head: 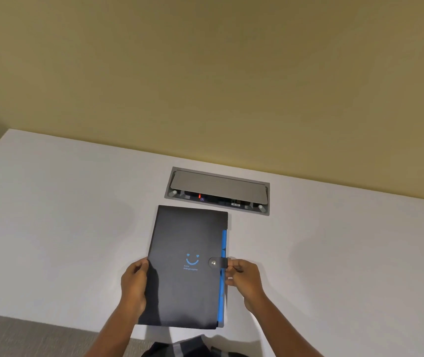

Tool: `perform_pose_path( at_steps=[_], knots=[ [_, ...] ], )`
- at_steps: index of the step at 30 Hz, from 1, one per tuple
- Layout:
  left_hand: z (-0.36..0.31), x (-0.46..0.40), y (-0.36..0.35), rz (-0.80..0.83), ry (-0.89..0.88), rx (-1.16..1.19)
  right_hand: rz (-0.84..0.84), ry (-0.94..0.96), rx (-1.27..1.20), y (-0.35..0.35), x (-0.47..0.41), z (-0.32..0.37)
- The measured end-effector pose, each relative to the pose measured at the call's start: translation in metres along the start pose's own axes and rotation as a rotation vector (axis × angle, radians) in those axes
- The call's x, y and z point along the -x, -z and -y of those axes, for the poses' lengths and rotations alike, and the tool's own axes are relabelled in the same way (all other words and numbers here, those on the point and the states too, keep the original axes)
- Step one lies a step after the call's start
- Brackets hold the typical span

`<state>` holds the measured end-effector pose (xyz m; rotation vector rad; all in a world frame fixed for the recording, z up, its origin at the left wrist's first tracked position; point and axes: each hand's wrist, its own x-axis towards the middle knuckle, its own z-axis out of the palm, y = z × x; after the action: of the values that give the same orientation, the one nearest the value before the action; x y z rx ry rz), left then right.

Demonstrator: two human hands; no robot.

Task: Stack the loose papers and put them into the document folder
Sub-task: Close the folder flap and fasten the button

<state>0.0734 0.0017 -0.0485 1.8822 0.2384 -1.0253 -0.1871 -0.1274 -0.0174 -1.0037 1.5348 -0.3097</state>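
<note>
A black document folder (180, 284) with a blue smiley print lies closed on the white table (64, 228), its near end past the table's front edge. A snap strap (217, 262) is buttoned across its right side, and blue divider edges (223, 253) show along that side. My left hand (133, 284) grips the folder's left edge. My right hand (243, 278) pinches the folder's right edge just by the strap. No loose papers are in view.
A grey cable box (218, 190) with a hinged lid half raised is set into the table just behind the folder. A yellow wall (205, 73) rises behind the table. Grey carpet (38, 338) shows below the table's front edge at left.
</note>
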Motion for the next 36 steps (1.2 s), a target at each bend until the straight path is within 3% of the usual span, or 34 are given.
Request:
perform_pose_path(
  at_steps=[15,24,36],
  knots=[
    [-0.080,-0.084,0.125,-0.177,-0.069,-0.001,0.322,0.056,0.246,-0.158,-0.018,0.080],
    [-0.146,-0.155,0.123,-0.156,-0.145,-0.079,0.292,0.035,0.216,-0.219,-0.061,0.126],
    [-0.205,-0.204,0.075,-0.056,-0.301,-0.237,0.224,0.048,0.042,-0.240,-0.100,0.158]
  ],
)
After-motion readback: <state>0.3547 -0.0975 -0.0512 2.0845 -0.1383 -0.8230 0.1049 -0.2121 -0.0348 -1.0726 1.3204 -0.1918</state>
